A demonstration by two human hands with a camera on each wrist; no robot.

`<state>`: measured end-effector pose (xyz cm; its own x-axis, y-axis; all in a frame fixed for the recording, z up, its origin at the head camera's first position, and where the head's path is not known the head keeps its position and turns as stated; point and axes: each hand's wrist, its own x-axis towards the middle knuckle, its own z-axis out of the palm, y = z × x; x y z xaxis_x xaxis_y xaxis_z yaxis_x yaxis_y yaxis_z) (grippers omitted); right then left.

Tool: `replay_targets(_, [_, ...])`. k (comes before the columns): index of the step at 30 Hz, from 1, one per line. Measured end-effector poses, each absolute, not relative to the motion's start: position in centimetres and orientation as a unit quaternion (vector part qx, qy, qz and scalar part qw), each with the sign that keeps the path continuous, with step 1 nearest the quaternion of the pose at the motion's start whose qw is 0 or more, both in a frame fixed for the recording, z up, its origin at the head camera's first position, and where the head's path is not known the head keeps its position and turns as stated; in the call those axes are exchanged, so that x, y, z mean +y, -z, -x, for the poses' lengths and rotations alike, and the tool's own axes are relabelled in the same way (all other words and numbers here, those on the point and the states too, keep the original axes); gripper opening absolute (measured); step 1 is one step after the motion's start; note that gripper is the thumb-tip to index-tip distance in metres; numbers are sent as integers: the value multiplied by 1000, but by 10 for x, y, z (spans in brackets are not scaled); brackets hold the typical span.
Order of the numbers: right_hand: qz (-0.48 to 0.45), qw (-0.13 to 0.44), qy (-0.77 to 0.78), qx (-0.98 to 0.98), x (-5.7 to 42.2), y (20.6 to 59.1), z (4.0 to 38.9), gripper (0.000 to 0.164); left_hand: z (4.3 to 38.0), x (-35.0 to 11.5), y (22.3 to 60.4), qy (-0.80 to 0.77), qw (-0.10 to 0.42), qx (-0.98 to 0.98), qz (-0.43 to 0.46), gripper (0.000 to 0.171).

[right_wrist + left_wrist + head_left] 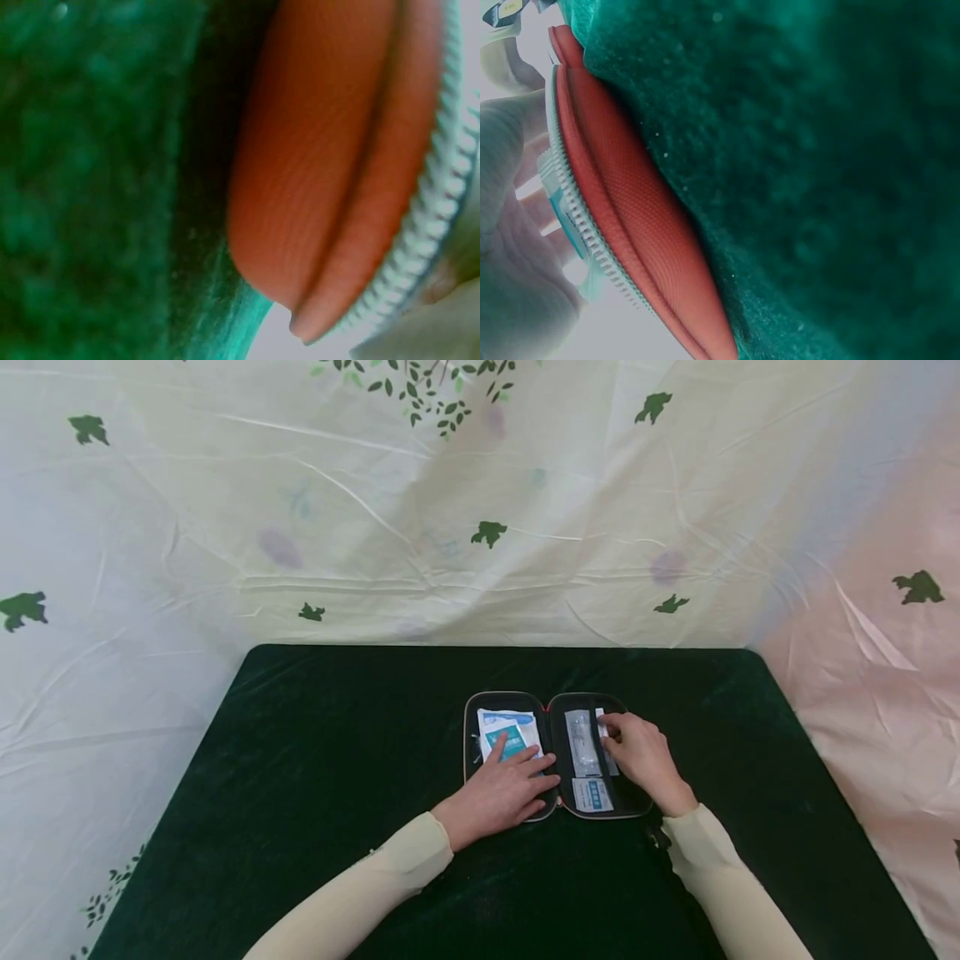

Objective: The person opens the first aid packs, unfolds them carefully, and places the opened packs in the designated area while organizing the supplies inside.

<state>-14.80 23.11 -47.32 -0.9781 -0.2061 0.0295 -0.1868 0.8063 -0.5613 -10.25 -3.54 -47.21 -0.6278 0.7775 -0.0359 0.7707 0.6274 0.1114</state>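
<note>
A rounded zip case [557, 752] with a red woven shell and white zipper teeth is laid open flat on the dark green velvet bench [315, 793], its hinge running away from the person. The left hand [501, 793] is rested with fingers spread on a teal packet [510, 742] in the left half. A narrow white strip [602, 727] in the right half is pinched by the right hand [637, 758]. Printing is too small to read; the wrist views are blurred.
</note>
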Motion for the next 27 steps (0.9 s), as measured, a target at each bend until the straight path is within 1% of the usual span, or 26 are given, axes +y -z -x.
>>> replay_targets(18, [97, -1, 315, 944, 222, 474, 158, 30, 106, -41, 470, -46, 27, 901, -431, 46])
replay_targets(24, [86, 4, 318, 944, 220, 475, 156, 41, 103, -39, 470, -49, 33, 901, -430, 46])
replay_targets(27, [81, 13, 329, 941, 219, 475, 155, 44, 102, -38, 470, -50, 39, 900, -430, 46])
